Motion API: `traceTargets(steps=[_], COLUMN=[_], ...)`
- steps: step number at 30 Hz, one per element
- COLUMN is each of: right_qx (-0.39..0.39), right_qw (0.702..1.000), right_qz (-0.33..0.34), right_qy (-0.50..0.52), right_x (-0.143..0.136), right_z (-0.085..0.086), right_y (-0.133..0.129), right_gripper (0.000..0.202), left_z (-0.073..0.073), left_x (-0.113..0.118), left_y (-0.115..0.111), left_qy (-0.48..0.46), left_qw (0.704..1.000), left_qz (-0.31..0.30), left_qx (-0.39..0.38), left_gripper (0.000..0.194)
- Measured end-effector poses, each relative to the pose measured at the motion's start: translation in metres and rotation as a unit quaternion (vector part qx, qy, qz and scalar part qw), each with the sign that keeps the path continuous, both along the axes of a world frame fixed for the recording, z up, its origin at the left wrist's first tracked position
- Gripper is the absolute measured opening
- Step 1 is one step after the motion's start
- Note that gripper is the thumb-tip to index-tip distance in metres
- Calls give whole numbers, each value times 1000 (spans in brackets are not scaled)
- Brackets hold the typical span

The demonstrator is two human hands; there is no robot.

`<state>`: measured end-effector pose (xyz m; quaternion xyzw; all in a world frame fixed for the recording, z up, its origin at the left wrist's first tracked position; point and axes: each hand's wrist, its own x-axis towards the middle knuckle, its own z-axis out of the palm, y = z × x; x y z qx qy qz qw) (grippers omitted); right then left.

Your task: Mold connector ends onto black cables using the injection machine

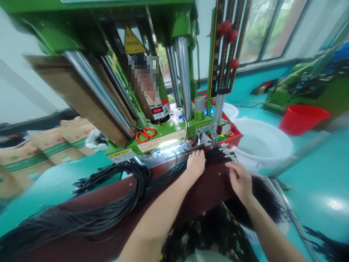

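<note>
My left hand point(195, 164) is at the front edge of the green press machine point(174, 136), its fingers curled down over black cables point(178, 165) that run along the metal mould plate point(160, 157). The fingertips are partly hidden. To its right, my right hand point(240, 180) is closed with thumb and fingers together, beside the tips of a bunch of black cable ends point(220, 154). What sits between those fingers is too blurred to make out. A thick loop of black cables point(140, 182) lies left of my left hand on the dark red tabletop point(201, 191).
Orange-handled scissors point(145, 134) rest on the press base. Steel columns point(183, 78) rise behind it. At right stand a white tub point(265, 140), a red bucket point(302, 118) and a metal rail point(300, 154). Woven sacks point(51, 145) stand at left. A person shows behind the press.
</note>
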<state>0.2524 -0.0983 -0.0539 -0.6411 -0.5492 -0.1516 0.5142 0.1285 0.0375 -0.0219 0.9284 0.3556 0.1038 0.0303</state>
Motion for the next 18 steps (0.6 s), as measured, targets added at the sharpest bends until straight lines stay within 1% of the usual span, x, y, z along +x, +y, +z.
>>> traceTargets(steps=[2,3,5,7,9,12,14,15,17,18], right_qx=[-15,-23,-37,-47,-51,-57,-62,-64,-67,-68], right_qw=[1000,999,999,997,996,994,992,991,990,990], right_qz=[4,7,18,33,44,51,59,63,69,69], right_qy=[14,22,34,44,59,81,92,97,104,106], right_x=[0,1,2,1,0,0,0,0,1,1], right_z=[-2,-3,-4,-3,-2,-2,-3,-4,-6,-7], right_y=[0,0,-1,-1,-1,-1,-2,-2,-2,-2], right_gripper=[21,20,20,21,21,20,19,19,19,19], left_z=[-1,0,2,4,4,2,2,2,4,6], left_x=[7,8,9,11,14,12,5,0,-11,-16], left_y=[8,10,16,20,24,25,25,24,21,20], left_qy=[57,80,115,130,136,132,111,86,3,-53], left_qw=[998,997,993,989,985,982,983,984,984,982], left_qz=[17,13,-21,-64,-96,-128,-144,-153,-176,-183], left_qx=[-1,-7,-27,-40,-39,-30,-13,0,15,7], left_gripper=[33,33,33,29,25,24,24,23,22,20])
